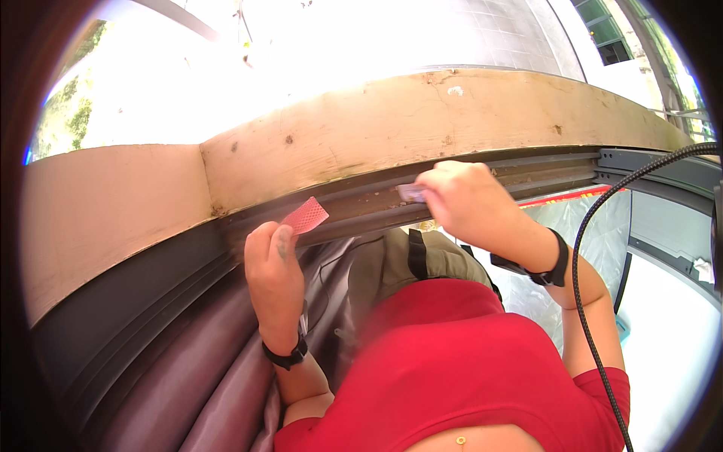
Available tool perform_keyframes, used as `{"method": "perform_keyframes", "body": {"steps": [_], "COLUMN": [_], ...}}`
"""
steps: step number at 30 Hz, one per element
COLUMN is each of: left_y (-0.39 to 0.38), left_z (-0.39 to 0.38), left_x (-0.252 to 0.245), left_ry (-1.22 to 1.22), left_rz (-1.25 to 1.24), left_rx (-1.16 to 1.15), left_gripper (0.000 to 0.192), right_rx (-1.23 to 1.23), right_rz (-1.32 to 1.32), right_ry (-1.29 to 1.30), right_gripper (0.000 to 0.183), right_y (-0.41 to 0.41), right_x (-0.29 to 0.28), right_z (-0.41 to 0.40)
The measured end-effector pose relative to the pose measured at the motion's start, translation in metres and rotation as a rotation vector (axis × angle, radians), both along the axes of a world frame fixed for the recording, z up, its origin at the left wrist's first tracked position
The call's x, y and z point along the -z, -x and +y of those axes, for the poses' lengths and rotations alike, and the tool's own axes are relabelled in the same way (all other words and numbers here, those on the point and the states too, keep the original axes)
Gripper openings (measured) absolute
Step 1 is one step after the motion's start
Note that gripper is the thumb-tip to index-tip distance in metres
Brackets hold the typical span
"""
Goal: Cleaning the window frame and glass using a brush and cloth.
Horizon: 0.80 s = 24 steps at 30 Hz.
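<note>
Between the thumb and fingers of my left hand (pixel 277 271) is a thin pink piece with a mesh pattern (pixel 308 216), held over the window track. My right hand (pixel 471 206) pinches a small, flat, pale piece (pixel 411 193) just above the same track; its material is unclear. The dark metal window track (pixel 367 205) runs below a painted ledge and bears brown dirt and flakes. Each wrist has a black band.
Beyond the track lies the cream ledge (pixel 367 133), with bright outdoors past it. Mauve curtains (pixel 197 350) hang at the left. A black braided cable (pixel 582 237) loops down the right side, near a silvery sheet (pixel 593 226).
</note>
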<state>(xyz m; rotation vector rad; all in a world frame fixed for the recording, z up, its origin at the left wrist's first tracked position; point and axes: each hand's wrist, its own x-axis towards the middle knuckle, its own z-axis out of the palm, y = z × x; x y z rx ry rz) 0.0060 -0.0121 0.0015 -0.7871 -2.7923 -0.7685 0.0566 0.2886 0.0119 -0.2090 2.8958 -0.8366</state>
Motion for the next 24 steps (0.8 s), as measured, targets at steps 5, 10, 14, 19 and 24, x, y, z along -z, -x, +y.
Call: {"method": "perform_keyframes", "body": {"steps": [5, 10, 14, 19, 24], "left_y": [0.003, 0.009, 0.010, 0.006, 0.006], "left_z": [0.006, 0.021, 0.021, 0.016, 0.010], "left_x": [-0.001, -0.004, -0.004, -0.003, -0.002], "left_ry": [-0.003, -0.018, -0.008, 0.017, -0.010], "left_rz": [0.000, 0.025, -0.002, -0.029, -0.001], "left_rx": [0.036, 0.108, 0.118, 0.096, 0.047], "left_gripper": [0.011, 0.008, 0.008, 0.011, 0.009], "right_rx": [0.059, -0.171, -0.236, -0.107, -0.099], "right_rz": [-0.018, 0.175, 0.152, 0.077, 0.196], "right_ry": [0.153, 0.123, -0.088, -0.121, 0.171], "right_gripper": [0.015, 0.019, 0.024, 0.022, 0.023], "right_y": [-0.002, 0.015, 0.004, -0.010, -0.003], "right_x": [-0.013, 0.006, -0.011, -0.031, 0.001], "right_z": [0.013, -0.010, 0.008, 0.042, 0.001]}}
